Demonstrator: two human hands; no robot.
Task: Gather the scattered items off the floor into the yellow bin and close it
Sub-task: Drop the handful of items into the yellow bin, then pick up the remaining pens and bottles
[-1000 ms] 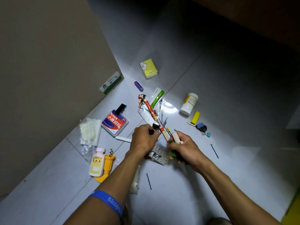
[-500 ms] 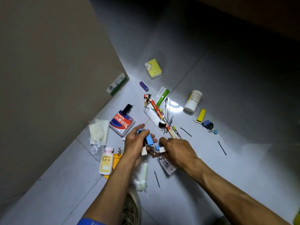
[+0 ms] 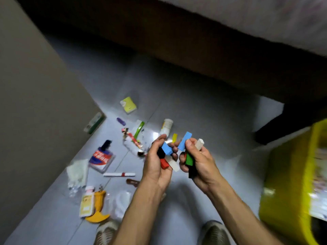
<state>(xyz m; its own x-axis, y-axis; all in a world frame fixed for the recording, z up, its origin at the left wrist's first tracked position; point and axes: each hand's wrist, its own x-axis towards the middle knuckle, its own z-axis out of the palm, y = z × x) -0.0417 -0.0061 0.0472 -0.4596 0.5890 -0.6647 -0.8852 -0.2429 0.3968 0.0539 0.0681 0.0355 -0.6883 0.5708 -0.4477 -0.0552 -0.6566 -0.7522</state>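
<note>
Above the floor (image 3: 203, 110), left hand (image 3: 157, 163) grips blue, black, red and white blocks (image 3: 167, 148); right hand (image 3: 198, 160) grips blue, green and white ones. Yellow bin (image 3: 290, 175) stands right of right hand, apart. Other items (image 3: 101, 156) lie scattered left, on the floor.

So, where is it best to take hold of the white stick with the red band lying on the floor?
Pinch the white stick from above at its middle, near the red band, fingers on its two long sides. It lies flat and narrow on the floor, with open tile around it.
</note>
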